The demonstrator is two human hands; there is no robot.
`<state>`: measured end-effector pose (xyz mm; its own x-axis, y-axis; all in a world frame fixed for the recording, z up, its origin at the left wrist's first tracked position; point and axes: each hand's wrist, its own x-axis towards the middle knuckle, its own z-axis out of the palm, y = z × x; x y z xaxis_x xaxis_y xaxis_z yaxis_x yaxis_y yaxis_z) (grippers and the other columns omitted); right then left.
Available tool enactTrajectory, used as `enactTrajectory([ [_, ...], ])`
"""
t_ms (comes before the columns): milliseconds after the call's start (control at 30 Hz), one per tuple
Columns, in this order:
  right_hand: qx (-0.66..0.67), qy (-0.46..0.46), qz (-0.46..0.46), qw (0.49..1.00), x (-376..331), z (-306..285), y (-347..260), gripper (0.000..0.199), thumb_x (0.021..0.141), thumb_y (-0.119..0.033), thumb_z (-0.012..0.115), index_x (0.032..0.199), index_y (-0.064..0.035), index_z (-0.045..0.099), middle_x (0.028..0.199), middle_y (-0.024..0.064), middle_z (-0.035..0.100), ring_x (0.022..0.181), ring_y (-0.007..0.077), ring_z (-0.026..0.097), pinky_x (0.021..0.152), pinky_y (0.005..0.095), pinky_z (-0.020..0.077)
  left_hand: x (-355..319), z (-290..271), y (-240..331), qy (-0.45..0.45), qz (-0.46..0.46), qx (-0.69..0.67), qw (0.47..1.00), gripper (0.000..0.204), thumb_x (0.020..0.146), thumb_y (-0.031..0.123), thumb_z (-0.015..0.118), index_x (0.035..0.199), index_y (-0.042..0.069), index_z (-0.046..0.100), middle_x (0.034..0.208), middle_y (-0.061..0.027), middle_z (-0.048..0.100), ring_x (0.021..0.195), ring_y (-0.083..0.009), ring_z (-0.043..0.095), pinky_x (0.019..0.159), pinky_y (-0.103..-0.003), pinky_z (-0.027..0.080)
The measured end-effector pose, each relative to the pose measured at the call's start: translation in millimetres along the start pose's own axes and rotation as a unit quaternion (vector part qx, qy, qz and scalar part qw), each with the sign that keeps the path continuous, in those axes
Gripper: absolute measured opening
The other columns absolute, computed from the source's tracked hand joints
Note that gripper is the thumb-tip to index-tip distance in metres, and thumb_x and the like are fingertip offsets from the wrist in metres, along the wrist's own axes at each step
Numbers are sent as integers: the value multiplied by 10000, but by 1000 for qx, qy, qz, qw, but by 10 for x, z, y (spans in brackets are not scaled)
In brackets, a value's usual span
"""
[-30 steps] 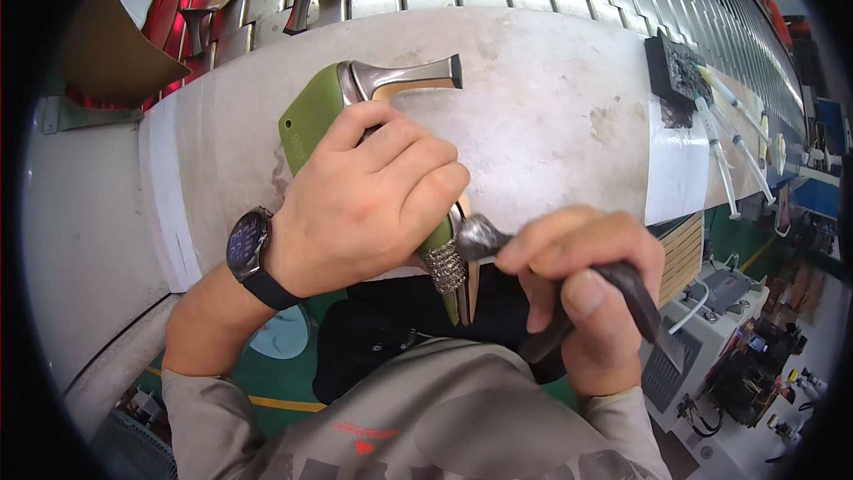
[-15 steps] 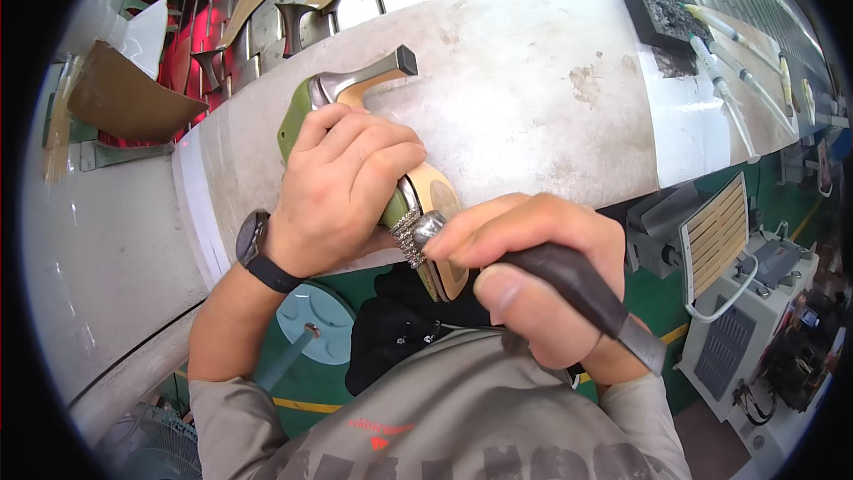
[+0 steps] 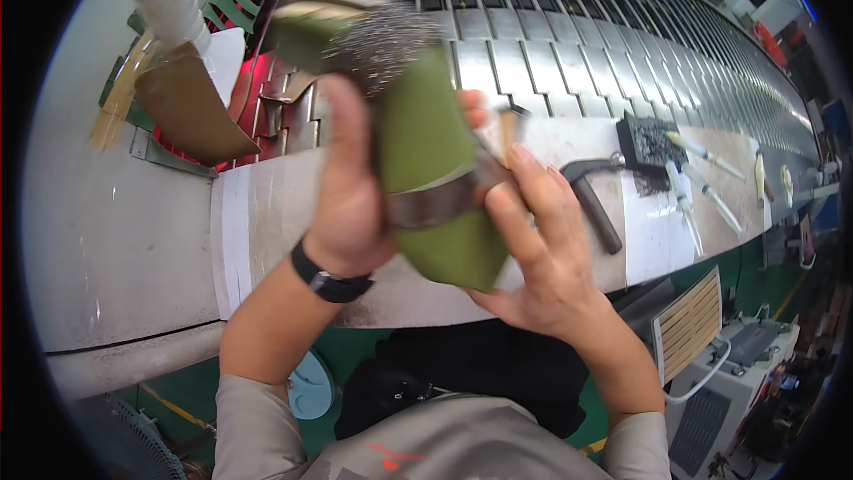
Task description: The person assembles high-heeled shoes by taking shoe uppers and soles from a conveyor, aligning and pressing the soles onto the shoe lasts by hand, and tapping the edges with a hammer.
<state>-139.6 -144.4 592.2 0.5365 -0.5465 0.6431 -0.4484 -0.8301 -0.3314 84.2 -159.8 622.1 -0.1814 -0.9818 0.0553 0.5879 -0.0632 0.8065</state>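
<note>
Hammer (image 3: 599,216): moved from right hand (image 3: 553,267) to tabletop (image 3: 286,200).
Green shoe (image 3: 428,129): lifted between both hands — long axis near-to-far.
Right fingers: half-curled, holding its right edge.
Left hand (image 3: 354,191): fingers wrapping behind — mostly hidden.

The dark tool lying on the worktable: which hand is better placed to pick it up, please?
Probably the right hand: it is nearer to the dark tool, which lies just to its right. The left hand is farther, across the green piece.
</note>
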Motion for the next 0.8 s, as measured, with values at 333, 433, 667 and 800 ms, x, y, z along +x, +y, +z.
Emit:
enactTrajectory([
  [333, 290, 148, 390, 861, 1194, 382, 1555, 470, 965, -202, 752, 1346, 55, 655, 1167, 161, 746, 1078, 219, 704, 920, 324, 548, 648, -1357, 30, 238, 114, 780, 567, 719, 887, 379, 883, 1397, -31, 587, 1265, -208, 659, 1170, -368, 658, 1022, -451, 538],
  [433, 251, 78, 460, 848, 1086, 649, 2085, 577, 926, -359, 773, 1344, 28, 677, 1217, 186, 762, 1102, 281, 719, 990, 386, 539, 727, -1515, 166, 236, -31, 787, 570, 766, 848, 410, 911, 1388, -25, 586, 1327, -212, 643, 1213, -371, 645, 1039, -462, 531],
  [667, -150, 171, 243, 943, 902, 661, 1724, 648, 909, -227, 798, 1455, 46, 582, 1479, 291, 585, 1335, 424, 614, 1074, 512, 517, 648, -1834, 305, 205, -158, 720, 643, 616, 784, 283, 934, 1254, 4, 652, 1219, -179, 684, 1145, -329, 678, 948, -440, 556],
  [800, -20, 64, 60, 996, 920, 493, 995, 833, 821, -83, 846, 1567, 2, 485, 1575, 267, 494, 1382, 393, 581, 1067, 469, 545, 707, -1719, 170, 126, 206, 825, 512, 455, 765, 7, 820, 1196, 17, 675, 1157, -171, 660, 1008, -327, 682, 864, -473, 574],
])
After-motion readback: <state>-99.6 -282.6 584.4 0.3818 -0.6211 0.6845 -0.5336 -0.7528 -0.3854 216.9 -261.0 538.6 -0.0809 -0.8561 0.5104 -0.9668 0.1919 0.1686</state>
